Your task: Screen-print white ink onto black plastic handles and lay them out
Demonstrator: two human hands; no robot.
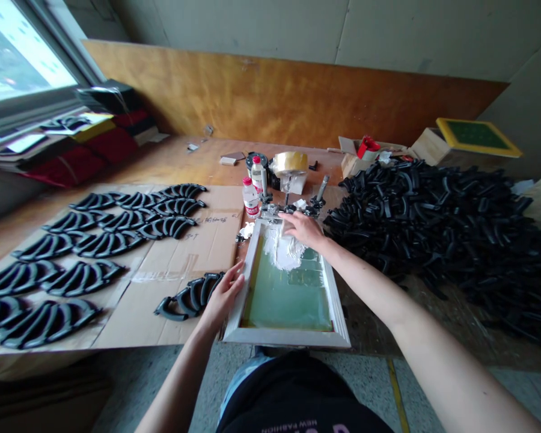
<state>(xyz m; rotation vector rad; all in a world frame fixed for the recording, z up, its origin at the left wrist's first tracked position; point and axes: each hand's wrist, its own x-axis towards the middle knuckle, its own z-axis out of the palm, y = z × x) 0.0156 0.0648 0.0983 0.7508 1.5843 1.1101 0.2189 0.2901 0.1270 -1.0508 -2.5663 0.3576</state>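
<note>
A screen-printing frame [339, 325] lies on the table in front of me, with a pale grey rim and green mesh [284, 307]. Thick white ink [279, 255] is spread over the mesh's far half. My right hand [304, 230] is closed at the far end, on what looks like a pale squeegee [287, 228], mostly hidden by the fingers and ink. At the frame's left side rests my left hand [228, 288], fingers stretched out along the rim. Metal hinge clamps [293, 209] stand at the frame's far edge. Curved black plastic parts [192, 296] lie just left of my left hand.
Rows of similar black parts [106, 243] cover the cardboard [162, 264] on the left. A large heap of black parts [442, 222] fills the right. Red-capped bottles [251, 198] and a tape roll [290, 161] stand behind the frame. A yellow-framed screen [478, 137] sits back right.
</note>
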